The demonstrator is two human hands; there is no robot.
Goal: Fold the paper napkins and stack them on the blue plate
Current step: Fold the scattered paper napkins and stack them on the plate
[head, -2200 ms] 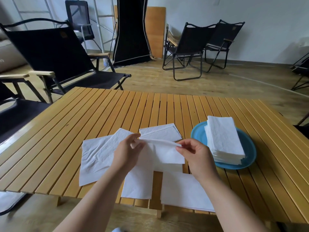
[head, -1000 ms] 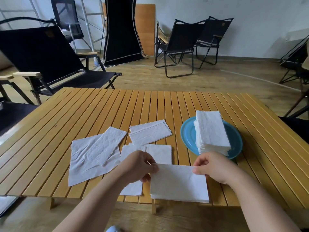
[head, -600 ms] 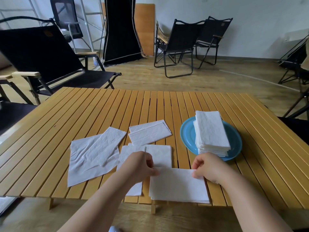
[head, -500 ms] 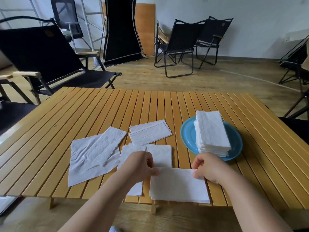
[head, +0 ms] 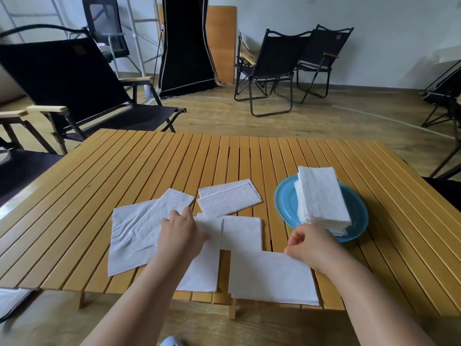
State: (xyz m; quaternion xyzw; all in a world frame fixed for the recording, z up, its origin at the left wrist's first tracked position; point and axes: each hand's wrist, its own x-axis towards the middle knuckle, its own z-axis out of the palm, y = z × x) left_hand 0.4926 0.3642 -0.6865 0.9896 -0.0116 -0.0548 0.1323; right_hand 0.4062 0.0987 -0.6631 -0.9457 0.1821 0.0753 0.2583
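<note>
Napkins (head: 272, 275) lie loose on the tabletop (head: 149, 156), beside the blue plate (head: 287, 203) with its stack (head: 321, 196). Thin, limp and light, they probably tear easily; take one by a corner. The right hand (head: 311, 245) pinches the near napkin's edge; the left hand (head: 180, 233) rests relaxed on another.

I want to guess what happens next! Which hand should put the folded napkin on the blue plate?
Probably the right hand. It already pinches the folded napkin at its corner, beside the plate. The left hand rests on other napkins, farther off.
</note>
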